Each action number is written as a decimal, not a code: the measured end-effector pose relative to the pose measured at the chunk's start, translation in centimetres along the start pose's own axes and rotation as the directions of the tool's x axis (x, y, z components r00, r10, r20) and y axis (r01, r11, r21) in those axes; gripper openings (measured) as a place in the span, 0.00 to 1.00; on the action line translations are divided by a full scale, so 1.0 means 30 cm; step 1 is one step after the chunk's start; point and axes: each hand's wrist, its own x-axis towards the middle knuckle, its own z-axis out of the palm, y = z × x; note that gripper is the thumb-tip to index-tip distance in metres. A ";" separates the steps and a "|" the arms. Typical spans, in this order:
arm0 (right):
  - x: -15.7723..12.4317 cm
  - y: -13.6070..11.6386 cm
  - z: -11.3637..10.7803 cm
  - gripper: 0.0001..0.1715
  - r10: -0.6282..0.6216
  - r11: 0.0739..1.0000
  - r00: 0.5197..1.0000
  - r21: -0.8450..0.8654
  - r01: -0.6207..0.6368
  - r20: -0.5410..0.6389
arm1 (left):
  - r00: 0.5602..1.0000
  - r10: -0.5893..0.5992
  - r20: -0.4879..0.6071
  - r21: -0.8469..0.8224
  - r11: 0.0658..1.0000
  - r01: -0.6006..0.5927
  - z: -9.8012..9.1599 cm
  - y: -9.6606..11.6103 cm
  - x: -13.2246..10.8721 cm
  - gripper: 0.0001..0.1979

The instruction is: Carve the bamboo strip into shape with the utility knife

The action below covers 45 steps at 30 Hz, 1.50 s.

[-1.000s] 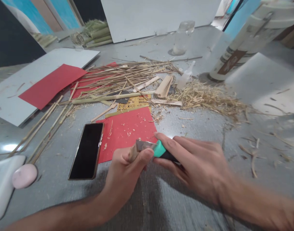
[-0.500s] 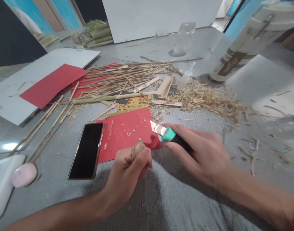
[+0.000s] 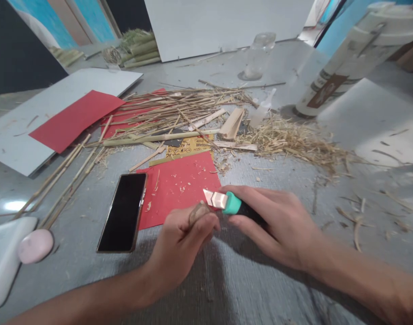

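Observation:
In my left hand [image 3: 189, 234], closed fingers grip a small tan, woody piece [image 3: 198, 211]; most of it is hidden and I cannot tell its exact kind. My right hand [image 3: 277, 221] is wrapped round a utility knife [image 3: 232, 203] with a black and green handle. The knife's short blade points left and lies right at the tan piece; whether it touches cannot be made out. Just beyond both hands, a red sheet [image 3: 179, 180] is sprinkled with pale shavings. A dark-screened phone [image 3: 122, 212] rests along that sheet's left edge.
Thin dry stalks [image 3: 179, 108] lie heaped behind the sheet, beside a straw pile [image 3: 291, 137]. Sandpaper packaging [image 3: 189, 145] pokes out underneath. A glass jar [image 3: 259, 56] and a tall bottle [image 3: 341, 67] stand behind. At left are a white board [image 3: 10, 135] and a pink round object [image 3: 35, 246].
My right hand has brought the knife left and down, so its blade now meets the tan piece in view. My left hand has turned slightly, still gripping.

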 end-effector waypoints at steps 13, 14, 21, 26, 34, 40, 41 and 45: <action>0.001 0.000 0.010 0.21 0.045 0.999 0.998 0.021 -0.046 0.031 | 0.979 -0.202 0.034 -0.090 0.975 0.204 0.009 0.029 -0.005 0.31; 0.000 0.000 0.011 0.21 0.048 0.999 0.998 0.014 -0.049 0.029 | 0.978 -0.209 0.029 -0.112 0.971 0.211 0.010 0.029 -0.006 0.29; -0.001 -0.001 0.006 0.19 0.069 0.997 0.997 -0.024 -0.069 0.028 | 0.967 -0.251 0.033 -0.195 0.948 0.253 0.009 0.028 0.000 0.23; -0.001 -0.001 0.006 0.21 0.073 0.997 0.997 -0.040 -0.072 0.024 | 0.964 -0.257 0.062 -0.300 0.917 0.264 0.005 0.020 -0.002 0.20; -0.008 0.000 0.006 0.24 0.099 0.995 0.994 -0.033 -0.097 0.052 | 0.966 -0.227 0.122 -0.365 0.895 0.257 -0.011 -0.002 -0.001 0.19; -0.003 0.002 0.007 0.23 0.094 0.995 0.994 -0.030 -0.092 0.058 | 0.971 -0.208 0.117 -0.380 0.894 0.238 -0.010 -0.009 0.007 0.19; -0.002 0.002 0.008 0.23 0.093 0.995 0.994 -0.029 -0.092 0.056 | 0.973 -0.202 0.115 -0.380 0.896 0.231 -0.009 -0.010 0.009 0.19; -0.001 0.003 0.010 0.23 0.085 0.996 0.995 -0.006 -0.085 0.056 | 0.978 -0.175 0.117 -0.379 0.902 0.206 -0.006 -0.012 0.012 0.18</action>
